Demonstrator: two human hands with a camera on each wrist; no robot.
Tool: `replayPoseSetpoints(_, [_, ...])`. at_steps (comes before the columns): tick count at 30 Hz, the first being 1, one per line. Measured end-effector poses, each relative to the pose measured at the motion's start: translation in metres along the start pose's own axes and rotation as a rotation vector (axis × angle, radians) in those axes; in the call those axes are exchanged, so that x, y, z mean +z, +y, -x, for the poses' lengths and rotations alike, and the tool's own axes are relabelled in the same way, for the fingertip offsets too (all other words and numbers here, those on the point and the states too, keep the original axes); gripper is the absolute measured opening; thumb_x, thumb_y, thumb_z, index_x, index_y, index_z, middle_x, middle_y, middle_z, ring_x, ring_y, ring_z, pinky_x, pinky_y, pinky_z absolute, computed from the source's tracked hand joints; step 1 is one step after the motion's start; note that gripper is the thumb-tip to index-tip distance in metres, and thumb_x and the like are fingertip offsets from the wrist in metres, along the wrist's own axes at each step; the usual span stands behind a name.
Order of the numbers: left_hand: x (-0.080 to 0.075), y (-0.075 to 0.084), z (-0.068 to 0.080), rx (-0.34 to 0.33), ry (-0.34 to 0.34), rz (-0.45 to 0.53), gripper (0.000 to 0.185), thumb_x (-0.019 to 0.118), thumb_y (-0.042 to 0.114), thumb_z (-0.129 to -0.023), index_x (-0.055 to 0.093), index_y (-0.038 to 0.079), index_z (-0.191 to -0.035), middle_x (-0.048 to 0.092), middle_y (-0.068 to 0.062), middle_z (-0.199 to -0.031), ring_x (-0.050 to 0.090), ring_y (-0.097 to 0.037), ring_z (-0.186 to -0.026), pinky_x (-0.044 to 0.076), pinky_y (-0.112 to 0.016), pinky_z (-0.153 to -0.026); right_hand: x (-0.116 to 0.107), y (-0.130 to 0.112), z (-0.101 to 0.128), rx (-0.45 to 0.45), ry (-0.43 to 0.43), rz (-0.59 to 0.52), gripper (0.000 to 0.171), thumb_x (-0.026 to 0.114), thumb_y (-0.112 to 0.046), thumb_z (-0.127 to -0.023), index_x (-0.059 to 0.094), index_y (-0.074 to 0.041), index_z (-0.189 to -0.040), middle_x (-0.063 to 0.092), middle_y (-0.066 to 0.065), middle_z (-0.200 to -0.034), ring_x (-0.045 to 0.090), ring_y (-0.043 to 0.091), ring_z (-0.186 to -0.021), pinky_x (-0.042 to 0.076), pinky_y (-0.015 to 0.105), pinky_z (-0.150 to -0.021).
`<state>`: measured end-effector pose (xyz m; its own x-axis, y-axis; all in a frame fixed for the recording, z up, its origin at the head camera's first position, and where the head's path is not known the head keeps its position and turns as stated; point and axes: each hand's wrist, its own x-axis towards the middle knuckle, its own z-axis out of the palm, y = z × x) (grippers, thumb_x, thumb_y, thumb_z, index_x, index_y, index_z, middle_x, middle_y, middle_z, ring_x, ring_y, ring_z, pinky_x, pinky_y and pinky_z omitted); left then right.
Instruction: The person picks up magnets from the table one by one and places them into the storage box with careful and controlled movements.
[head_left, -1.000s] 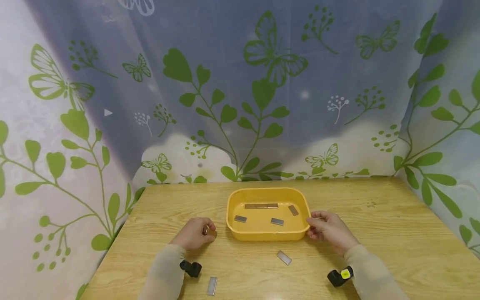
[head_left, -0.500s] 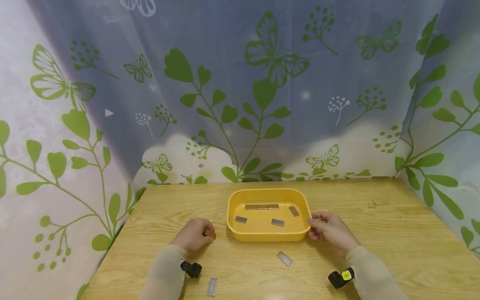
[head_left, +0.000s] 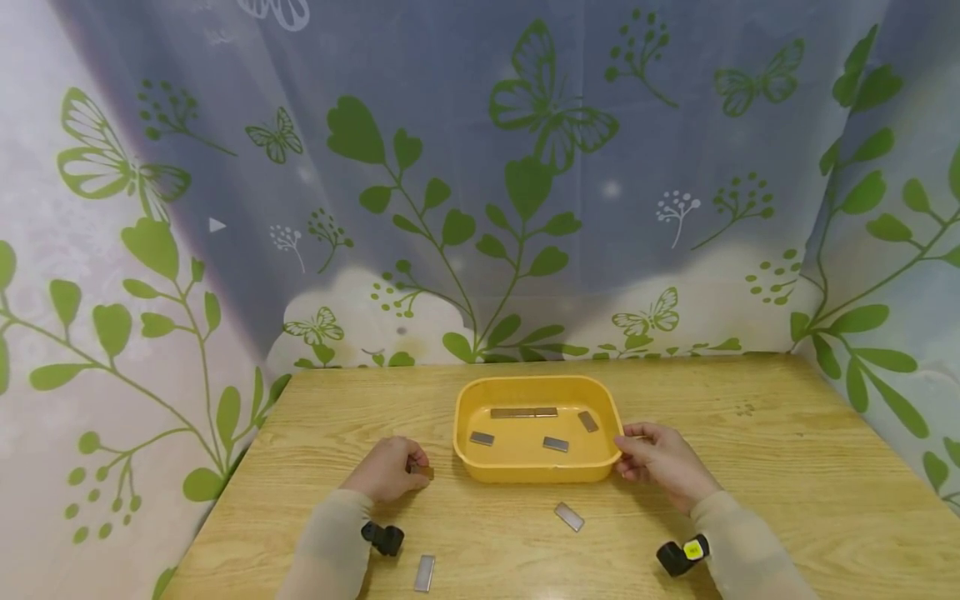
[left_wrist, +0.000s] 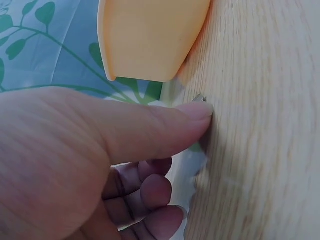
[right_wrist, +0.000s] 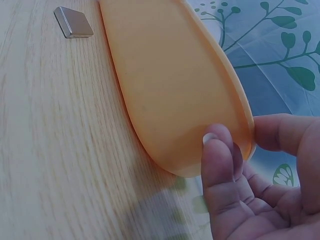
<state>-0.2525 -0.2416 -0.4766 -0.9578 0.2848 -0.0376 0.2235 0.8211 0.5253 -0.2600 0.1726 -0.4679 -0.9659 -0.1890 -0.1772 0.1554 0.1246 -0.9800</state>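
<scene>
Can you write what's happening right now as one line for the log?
left hand: pinches small metal piece on table | right hand: holds yellow tray rim | tray: metal pieces inside

Tray (head_left: 480,467) sits between left hand (head_left: 386,469) and right hand (head_left: 660,462).

You face a light wooden table (head_left: 787,467) with visible grain. Its far edge meets a draped curtain (head_left: 480,167), which also wraps round the left and right edges. The cloth is grey-blue at the centre, paler towards both sides, and printed with green leafy stems, butterflies and small white sprigs. Light is soft and even.
</scene>
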Motion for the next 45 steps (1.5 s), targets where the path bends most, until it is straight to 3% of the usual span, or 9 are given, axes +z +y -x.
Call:
replayPoseSetpoints(10, [-0.004, 0.003, 0.003, -0.011, 0.016, -0.037, 0.013, 0.081, 0.014, -0.077, 0.068, 0.012, -0.080, 0.059, 0.007, -0.074, 0.052, -0.010, -0.068, 0.047, -0.029, -0.064, -0.001, 0.001, 0.000, -0.001, -0.007, 0.008, 0.047, 0.058, -0.020, -0.098, 0.042, 0.011, -0.129, 0.061, 0.012, -0.093, 0.062, 0.018, -0.076, 0.055, 0.028, -0.066])
replayPoseSetpoints(19, [-0.005, 0.006, 0.002, 0.011, 0.003, 0.008, 0.012, 0.080, 0.013, -0.078, 0.069, 0.012, -0.083, 0.060, 0.007, -0.075, 0.053, -0.010, -0.069, 0.047, -0.029, -0.064, -0.001, 0.000, 0.001, -0.005, -0.007, 0.006, 0.047, 0.058, -0.019, -0.097, 0.042, 0.011, -0.129, 0.061, 0.013, -0.091, 0.061, 0.018, -0.076, 0.055, 0.028, -0.066])
replayPoseSetpoints(32, [-0.013, 0.021, 0.003, 0.054, 0.044, 0.012, 0.012, 0.079, 0.013, -0.080, 0.070, 0.010, -0.088, 0.059, 0.002, -0.081, 0.052, -0.011, -0.072, 0.046, -0.028, -0.063, -0.001, 0.001, 0.000, -0.004, -0.004, -0.019, 0.044, 0.057, -0.016, -0.098, 0.043, 0.012, -0.128, 0.061, 0.013, -0.091, 0.061, 0.017, -0.075, 0.055, 0.027, -0.066])
replayPoseSetpoints(45, [-0.026, 0.036, 0.002, 0.156, 0.117, -0.109, 0.013, 0.079, 0.013, -0.079, 0.069, 0.012, -0.087, 0.056, 0.002, -0.079, 0.047, -0.012, -0.071, 0.043, -0.028, -0.065, -0.001, 0.002, -0.003, 0.001, 0.004, -0.015, 0.041, 0.056, -0.014, -0.098, 0.044, 0.012, -0.127, 0.062, 0.013, -0.090, 0.061, 0.017, -0.074, 0.055, 0.027, -0.064])
